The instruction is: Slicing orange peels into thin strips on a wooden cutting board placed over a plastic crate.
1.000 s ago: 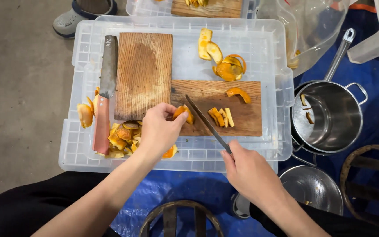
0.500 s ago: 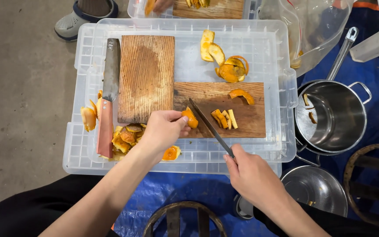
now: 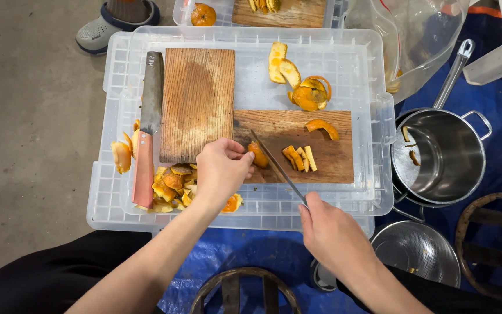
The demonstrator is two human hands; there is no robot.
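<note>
Left hand (image 3: 223, 170) pinches peel (image 3: 257, 155) on board (image 3: 332, 160); right hand (image 3: 333, 234) grips knife (image 3: 277, 166). Fingertips should stay curled away from the blade.

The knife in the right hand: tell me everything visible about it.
The knife has a slim, dark, narrow blade; its handle is hidden inside the right hand. It slants from the hand up-left over the smaller wooden cutting board, its tip beside the orange peel piece that the left hand fingers pin down.
</note>
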